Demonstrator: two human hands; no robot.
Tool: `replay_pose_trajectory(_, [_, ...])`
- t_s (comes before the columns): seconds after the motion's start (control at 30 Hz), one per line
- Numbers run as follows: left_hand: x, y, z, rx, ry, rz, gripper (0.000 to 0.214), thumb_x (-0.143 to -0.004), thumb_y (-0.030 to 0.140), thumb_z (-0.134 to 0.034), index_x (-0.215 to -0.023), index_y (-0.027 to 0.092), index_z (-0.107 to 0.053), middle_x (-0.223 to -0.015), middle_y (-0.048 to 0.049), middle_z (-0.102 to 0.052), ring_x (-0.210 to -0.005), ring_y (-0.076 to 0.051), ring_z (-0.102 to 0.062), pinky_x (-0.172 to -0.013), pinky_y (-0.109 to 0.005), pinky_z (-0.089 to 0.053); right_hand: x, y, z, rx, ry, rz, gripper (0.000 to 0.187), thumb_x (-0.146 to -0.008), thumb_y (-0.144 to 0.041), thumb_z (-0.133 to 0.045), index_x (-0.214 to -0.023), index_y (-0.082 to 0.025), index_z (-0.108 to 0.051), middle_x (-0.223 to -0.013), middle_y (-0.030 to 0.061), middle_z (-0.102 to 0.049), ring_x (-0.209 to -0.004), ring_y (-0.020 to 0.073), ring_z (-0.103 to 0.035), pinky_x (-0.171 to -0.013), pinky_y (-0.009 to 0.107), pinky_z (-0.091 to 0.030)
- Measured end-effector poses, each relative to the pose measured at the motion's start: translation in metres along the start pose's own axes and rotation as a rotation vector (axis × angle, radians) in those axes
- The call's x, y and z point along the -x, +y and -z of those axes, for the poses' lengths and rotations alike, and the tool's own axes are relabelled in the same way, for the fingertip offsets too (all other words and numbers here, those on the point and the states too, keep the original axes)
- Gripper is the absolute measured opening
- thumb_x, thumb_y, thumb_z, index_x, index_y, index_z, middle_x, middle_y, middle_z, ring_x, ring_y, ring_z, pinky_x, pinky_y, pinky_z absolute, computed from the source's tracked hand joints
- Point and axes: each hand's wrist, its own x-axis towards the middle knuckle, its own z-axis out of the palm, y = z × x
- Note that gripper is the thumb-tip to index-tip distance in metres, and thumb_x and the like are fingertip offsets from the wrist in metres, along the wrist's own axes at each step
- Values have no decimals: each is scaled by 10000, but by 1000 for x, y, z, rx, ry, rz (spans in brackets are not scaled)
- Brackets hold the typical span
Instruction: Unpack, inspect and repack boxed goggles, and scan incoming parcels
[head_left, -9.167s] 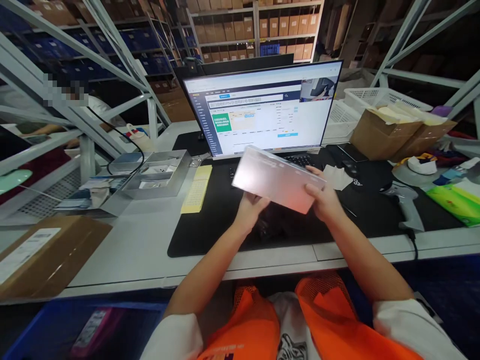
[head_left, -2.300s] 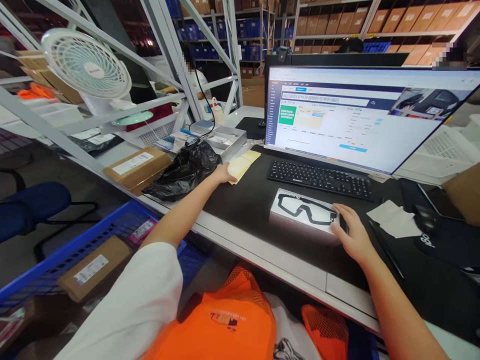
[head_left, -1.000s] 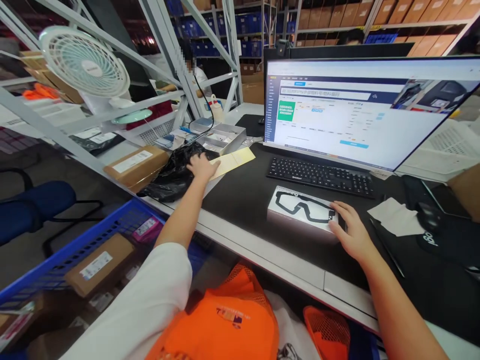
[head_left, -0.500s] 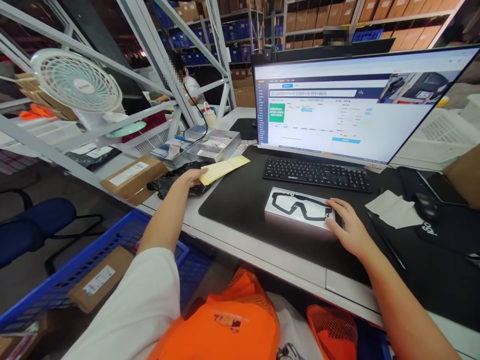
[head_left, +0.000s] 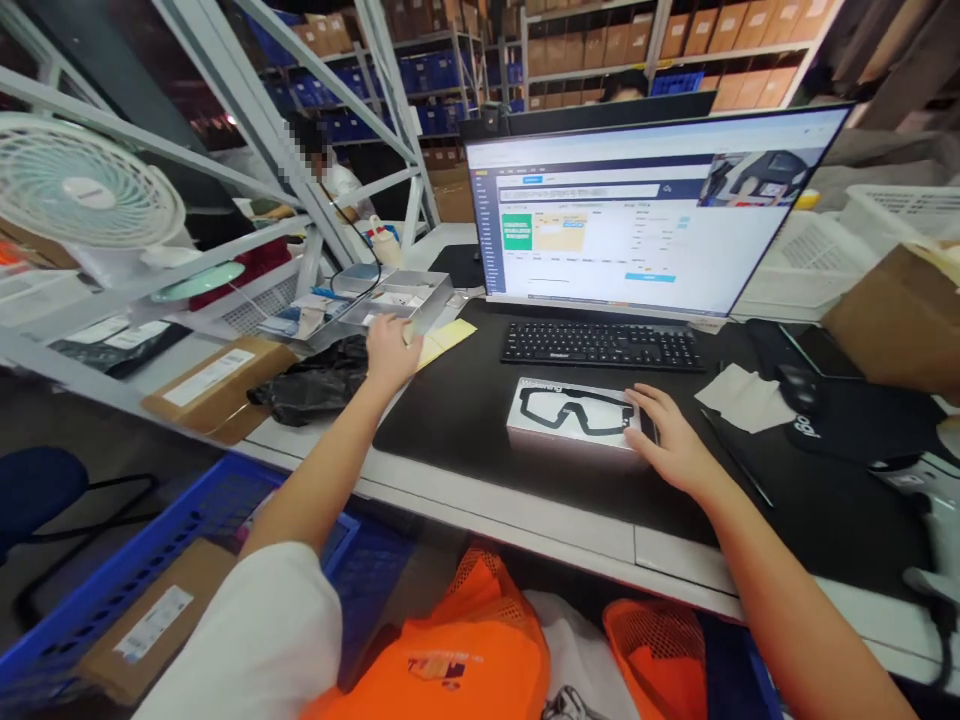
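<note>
A white box printed with black goggles [head_left: 571, 415] lies on the black desk mat [head_left: 480, 440] in front of the keyboard [head_left: 600, 345]. My right hand [head_left: 670, 445] rests at the box's right end, fingers spread against it. My left hand [head_left: 390, 350] reaches out to the left over a yellow label sheet [head_left: 448, 338], beside a crumpled black plastic bag [head_left: 315, 380] and a metal tray [head_left: 397, 300]. Its fingers are curled at the sheet's edge; whether they grip it is hidden.
A monitor [head_left: 645, 210] stands behind the keyboard. A cardboard parcel [head_left: 217, 385], a desk fan [head_left: 82, 195] and steel racking are at the left. A blue crate [head_left: 142, 590] with parcels sits below. A mouse [head_left: 799, 385], tissue [head_left: 739, 395], scanner [head_left: 930, 540] and cardboard box [head_left: 900, 315] are at the right.
The black bag has been set down at the left and my left hand has moved from it to the yellow sheet. My right hand stays at the goggles box.
</note>
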Motion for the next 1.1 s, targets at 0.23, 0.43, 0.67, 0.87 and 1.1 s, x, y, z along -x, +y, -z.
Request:
replay_pose_trajectory(0.23, [89, 162, 18, 203, -460, -1038, 694, -874, 597, -676, -1450, 229, -552, -1603, -138, -444, -1544, -367, -293, -1252, -570, -230, -1, 5, 36, -159, -90, -167, 555, -874, -432, -670, -1399, -274, -582, -1575, 101, -445, -1444, 322, -438, -1178, 569, -386])
replay_pose_trajectory(0.43, [84, 192, -5, -110, -806, -976, 1167, -723, 648, -761, -1649, 208, -204, -1533, -213, -466, -1370, -408, -480, -1153, -576, -357, -2, -13, 27, -176, -277, -231, 1178, -627, -417, -908, -1627, -224, -316, -1653, 157, -301, -1510, 345, -332, -1256, 522, -275])
replay_pose_trajectory(0.67, [82, 171, 11, -89, -763, -1013, 1094, -718, 573, -759, -1630, 210, -275, -1479, -170, -494, -1282, -363, -529, -1106, -469, -423, 1, -38, 28, -98, -234, -179, 1153, -643, -388, -909, -1630, -282, -321, -1531, 111, -444, -1394, 304, -466, -1181, 478, -397])
replay_pose_trajectory(0.87, [89, 151, 29, -68, -741, -1001, 1098, -713, 556, -766, -1628, 204, -271, -1490, -153, -505, -1280, -339, -537, -1092, -441, -434, 7, -64, 37, 15, -299, -135, 1199, -696, -420, -867, -1673, -272, -188, -1579, 141, -393, -1426, 329, -431, -1173, 488, -393])
replay_pose_trajectory(1.1, [94, 156, 41, -112, -535, -1144, 1049, -718, 501, -798, -1611, 249, -309, -1463, -166, -528, -1313, -366, -509, -1091, -521, -382, -11, -101, 20, 515, -442, -31, 1339, -613, -439, -931, -1683, -204, -161, -1315, 214, -590, -1138, 392, -612, -970, 503, -505])
